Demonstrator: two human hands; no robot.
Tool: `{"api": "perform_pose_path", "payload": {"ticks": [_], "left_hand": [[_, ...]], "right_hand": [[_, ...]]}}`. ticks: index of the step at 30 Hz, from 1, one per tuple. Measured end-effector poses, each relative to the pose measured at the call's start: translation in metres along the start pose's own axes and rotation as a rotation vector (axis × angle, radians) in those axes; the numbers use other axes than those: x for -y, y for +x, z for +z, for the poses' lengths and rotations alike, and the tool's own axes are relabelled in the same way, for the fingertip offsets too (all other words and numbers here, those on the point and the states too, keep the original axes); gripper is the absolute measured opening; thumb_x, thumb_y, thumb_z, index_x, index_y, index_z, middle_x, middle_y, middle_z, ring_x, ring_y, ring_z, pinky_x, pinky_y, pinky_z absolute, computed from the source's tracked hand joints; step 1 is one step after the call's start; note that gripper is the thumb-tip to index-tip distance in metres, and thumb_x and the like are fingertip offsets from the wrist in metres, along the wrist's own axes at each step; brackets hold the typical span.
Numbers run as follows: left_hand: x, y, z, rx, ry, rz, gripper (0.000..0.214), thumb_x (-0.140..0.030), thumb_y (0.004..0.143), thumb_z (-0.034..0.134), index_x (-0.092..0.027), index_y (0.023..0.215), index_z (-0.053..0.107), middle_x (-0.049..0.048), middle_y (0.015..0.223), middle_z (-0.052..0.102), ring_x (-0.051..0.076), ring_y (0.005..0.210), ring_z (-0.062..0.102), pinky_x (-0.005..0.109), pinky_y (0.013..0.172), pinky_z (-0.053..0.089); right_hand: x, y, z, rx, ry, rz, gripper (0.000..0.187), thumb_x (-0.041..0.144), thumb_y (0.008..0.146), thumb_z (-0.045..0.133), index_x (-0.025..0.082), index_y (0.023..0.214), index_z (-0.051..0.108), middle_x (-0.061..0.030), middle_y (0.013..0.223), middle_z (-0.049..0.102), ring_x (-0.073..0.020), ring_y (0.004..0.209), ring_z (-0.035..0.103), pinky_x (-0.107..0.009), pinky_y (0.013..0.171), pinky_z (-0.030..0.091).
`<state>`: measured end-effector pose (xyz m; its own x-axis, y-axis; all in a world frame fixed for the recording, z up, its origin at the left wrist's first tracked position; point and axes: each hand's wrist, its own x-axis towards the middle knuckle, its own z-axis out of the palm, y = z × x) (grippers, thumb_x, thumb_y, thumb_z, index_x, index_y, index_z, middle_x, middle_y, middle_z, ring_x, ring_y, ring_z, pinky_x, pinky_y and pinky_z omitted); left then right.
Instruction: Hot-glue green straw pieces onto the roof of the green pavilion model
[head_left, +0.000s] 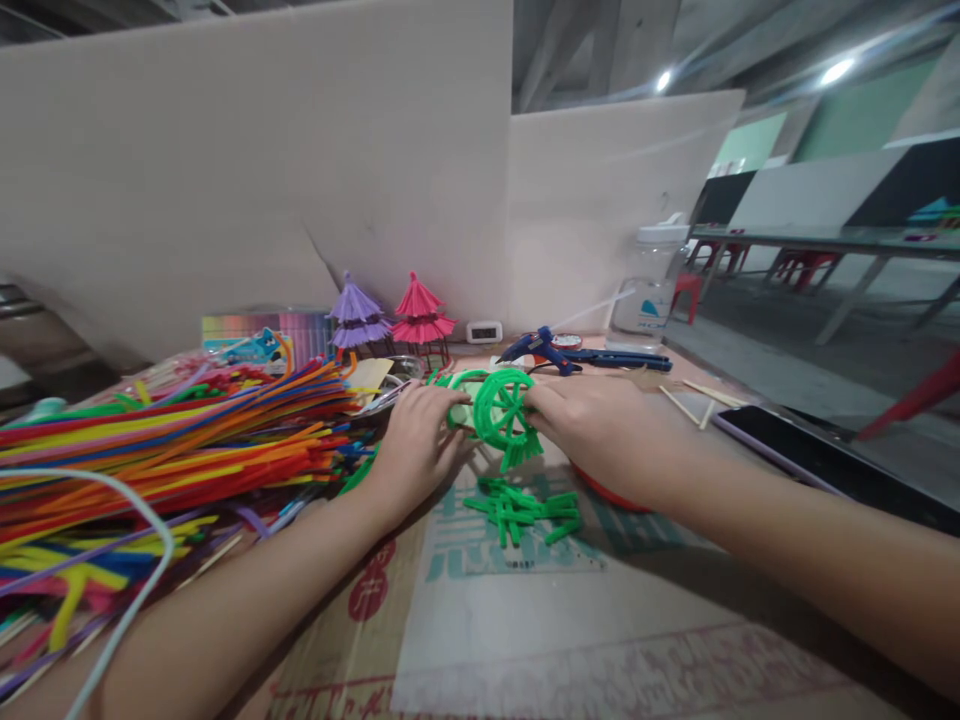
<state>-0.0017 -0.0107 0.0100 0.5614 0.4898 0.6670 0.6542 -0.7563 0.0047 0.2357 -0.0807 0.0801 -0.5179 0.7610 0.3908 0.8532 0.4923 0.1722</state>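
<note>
Between my two hands, above the table, is a green pipe-cleaner wheel (504, 412) with spokes inside a round rim. My left hand (420, 425) is closed on the left side of this green piece. From the right, my right hand (592, 430) pinches the wheel's edge, its fingertips partly hidden behind the rim. Below the wheel, short cut green pipe-cleaner pieces (521, 510) lie in a loose heap on a printed sheet. A clear ruler (525, 566) lies just in front of them. Under my right hand shows part of a red round rim (611, 492).
Long colourful pipe cleaners (187, 430) pile up at the left, crossed by a white cable (150, 510). Behind stand purple (360, 315) and pink (421, 312) pleated towers. A blue glue gun (540, 348), pliers (615, 358) and clear bottle (645, 290) are back right; a phone (825, 465) lies right.
</note>
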Motion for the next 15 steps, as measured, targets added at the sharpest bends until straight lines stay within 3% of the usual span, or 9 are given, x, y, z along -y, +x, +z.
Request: {"api": "perform_pose_path", "payload": {"ticks": [5, 9, 12, 15], "left_hand": [[0.001, -0.002, 0.001, 0.003, 0.011, -0.018, 0.029, -0.026, 0.091, 0.053, -0.018, 0.118, 0.052, 0.0092, 0.112, 0.065, 0.026, 0.108, 0.058, 0.053, 0.111, 0.035], [0.002, -0.002, 0.003, 0.014, 0.009, -0.047, 0.030, -0.028, 0.091, 0.053, -0.017, 0.119, 0.053, 0.0103, 0.112, 0.065, 0.027, 0.109, 0.059, 0.053, 0.111, 0.035], [0.002, -0.001, 0.003, 0.020, -0.009, -0.077, 0.029, -0.028, 0.091, 0.053, -0.017, 0.118, 0.054, 0.0105, 0.111, 0.066, 0.028, 0.110, 0.059, 0.053, 0.109, 0.038], [0.002, 0.000, 0.003, 0.030, -0.038, -0.113, 0.030, -0.027, 0.090, 0.053, -0.015, 0.118, 0.055, 0.0117, 0.111, 0.066, 0.029, 0.111, 0.058, 0.053, 0.106, 0.041]], "right_hand": [[-0.003, 0.000, 0.003, -0.036, 0.028, -0.006, 0.021, 0.016, 0.098, 0.047, 0.014, 0.096, 0.067, -0.0118, 0.083, 0.073, -0.0216, 0.077, 0.064, -0.030, 0.065, 0.039], [-0.009, 0.004, 0.007, -0.101, 0.150, 0.068, 0.020, 0.020, 0.098, 0.049, 0.016, 0.091, 0.068, -0.0093, 0.086, 0.074, -0.0217, 0.079, 0.064, -0.031, 0.067, 0.040], [-0.016, 0.008, 0.010, -0.190, 0.396, 0.139, 0.016, 0.023, 0.096, 0.053, 0.018, 0.087, 0.065, -0.0070, 0.087, 0.072, -0.0209, 0.081, 0.063, -0.031, 0.070, 0.042], [-0.023, 0.013, 0.012, -0.271, 0.825, 0.183, 0.018, 0.030, 0.096, 0.053, 0.020, 0.083, 0.060, -0.0051, 0.089, 0.071, -0.0190, 0.083, 0.064, -0.031, 0.074, 0.046]]}}
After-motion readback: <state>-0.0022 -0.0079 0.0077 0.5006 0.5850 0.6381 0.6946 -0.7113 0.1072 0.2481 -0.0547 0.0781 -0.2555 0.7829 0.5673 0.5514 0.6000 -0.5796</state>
